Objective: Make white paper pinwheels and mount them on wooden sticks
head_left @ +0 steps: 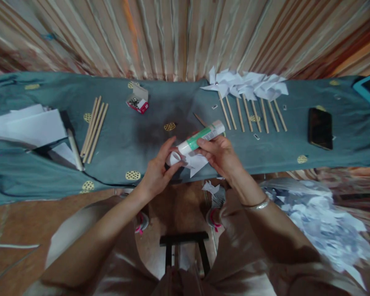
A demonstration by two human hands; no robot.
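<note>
Background: a striped, pleated curtain (185, 37) rises behind the table's green cloth (117, 135).
My left hand: (157, 172) half closed, thumb and fingers curved around a folded white paper (199, 164), its rolled part at my fingertips.
My right hand: (220, 154) closed around a green-and-white glue stick (200, 137), thumb along its side; I hold it tilted, its lower-left end over the paper. I cannot tell whether they touch.
Pin box: (143, 107) red and white, lid up, small metal pins (136, 102) inside, beyond my left hand.
Plastic bag: (299, 185) at my right, below table height, full of white paper scraps (323, 222).
Edges: my hands work just over the table's near edge; cloth stretches left to the wooden sticks (92, 131) and right to the phone (320, 128).
Far edge: paper pinwheels (248, 86) lie in a row; a pencil (199, 119) points out behind the glue stick.
</note>
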